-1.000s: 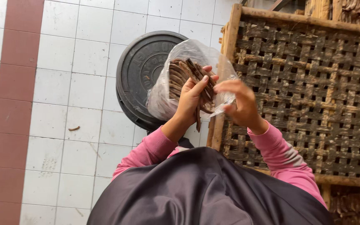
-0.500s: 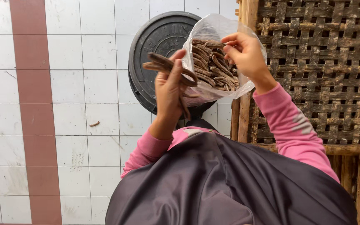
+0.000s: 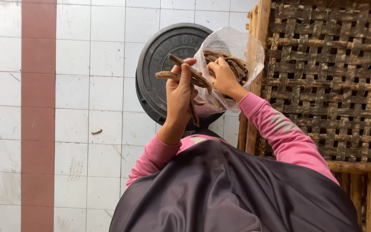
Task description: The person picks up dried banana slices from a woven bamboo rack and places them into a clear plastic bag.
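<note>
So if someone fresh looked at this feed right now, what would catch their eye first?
Probably the left hand at centre, gripping a fan of long brown dried pods just outside a clear plastic bag that holds more of them. The right hand grips the bag's mouth. Behind sits a round black lid on white floor tiles, with a woven bamboo rack on the right.

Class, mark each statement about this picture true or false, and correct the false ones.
1. The left hand holds a few brown pods. True.
2. The right hand grips a clear plastic bag with more pods in it. True.
3. The bag lies flat on the floor. False: it is held up in the air.
4. The round black lid is on the woven rack. False: it sits on the tiled floor beside the rack.
5. The sleeves are blue. False: pink.
</note>
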